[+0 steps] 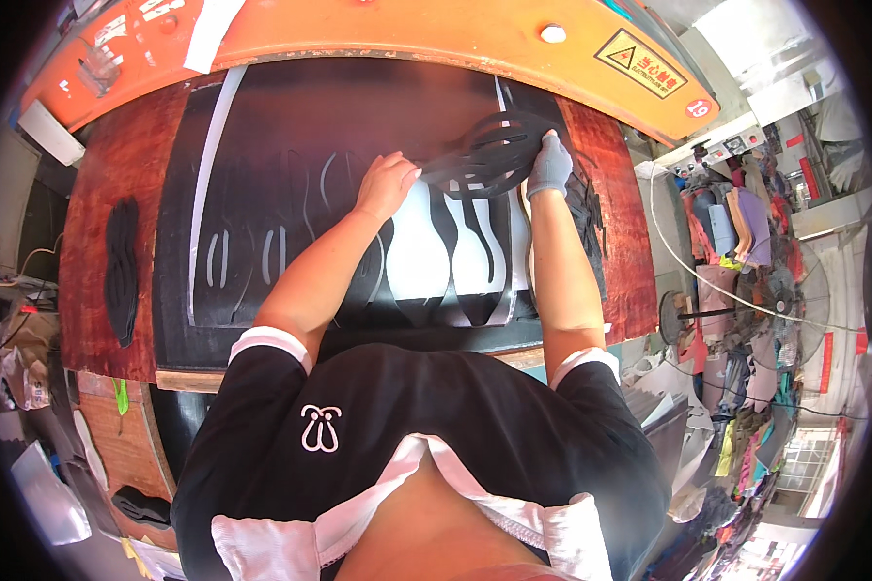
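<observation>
"Two short black sleeves with white cuffs are nearest; any marking on them?"

"None on the sleeves that I can see. The black shirt carries a white line emblem, two loops with curled tops, and has a white collar."

"How are the arms held?"

"Both forearms are bare and stretched forward. The left slants inward to the left hand, palm down, fingers close together at the near-left end of some looped black strips. I can't tell whether they grip it. The right arm runs almost straight ahead. The right hand, in a grey glove, has its fingers clamped on the right end."

"So where are those strips?"

"Between the hands, over the black sheet. They're thin, flexible-looking and bowed into long ovals."

"And underneath?"

"The sheet has long curved cut lines; smooth white shapes with wavy sides show near its middle. It lies on a glossy red-brown tabletop. At the left, a narrow stack of black pieces rests there too."

"Anything printed farther off?"

"Across the far side, an orange machine beam bears a yellow label with a lightning triangle and black print, and a round red sticker with white figures."
</observation>
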{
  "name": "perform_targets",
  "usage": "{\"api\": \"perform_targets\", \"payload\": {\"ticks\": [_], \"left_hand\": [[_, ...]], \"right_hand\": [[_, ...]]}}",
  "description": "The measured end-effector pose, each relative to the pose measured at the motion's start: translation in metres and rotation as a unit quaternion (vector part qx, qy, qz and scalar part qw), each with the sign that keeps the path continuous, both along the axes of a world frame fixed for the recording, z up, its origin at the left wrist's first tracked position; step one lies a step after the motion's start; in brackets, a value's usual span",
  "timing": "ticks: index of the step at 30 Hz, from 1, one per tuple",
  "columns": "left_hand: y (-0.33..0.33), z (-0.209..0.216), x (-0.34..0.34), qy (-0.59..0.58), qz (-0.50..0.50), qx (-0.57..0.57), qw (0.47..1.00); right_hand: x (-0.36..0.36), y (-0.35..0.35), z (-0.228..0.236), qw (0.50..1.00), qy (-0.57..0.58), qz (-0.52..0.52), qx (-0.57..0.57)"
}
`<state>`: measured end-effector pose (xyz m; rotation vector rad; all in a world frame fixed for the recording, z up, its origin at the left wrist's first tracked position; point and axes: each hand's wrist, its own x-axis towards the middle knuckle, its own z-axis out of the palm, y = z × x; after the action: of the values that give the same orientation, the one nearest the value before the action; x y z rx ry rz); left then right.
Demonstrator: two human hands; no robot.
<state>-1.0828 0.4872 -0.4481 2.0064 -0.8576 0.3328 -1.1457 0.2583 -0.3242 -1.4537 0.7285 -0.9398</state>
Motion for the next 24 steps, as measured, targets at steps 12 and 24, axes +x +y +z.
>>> {"api": "perform_targets", "payload": {"ticks": [12, 24], "left_hand": [[-0.024, 0.040, -0.024, -0.068, -0.086, -0.023, 0.994], [-0.016, 0.051, -0.041, 0.016, -0.053, 0.010, 0.998]], "right_hand": [[-0.028, 0.009, -0.011, 0.990, -0.079, 0.120, -0.006], [-0.052, 0.011, -0.005, 0.986, 0.016, 0.160, -0.051]]}}
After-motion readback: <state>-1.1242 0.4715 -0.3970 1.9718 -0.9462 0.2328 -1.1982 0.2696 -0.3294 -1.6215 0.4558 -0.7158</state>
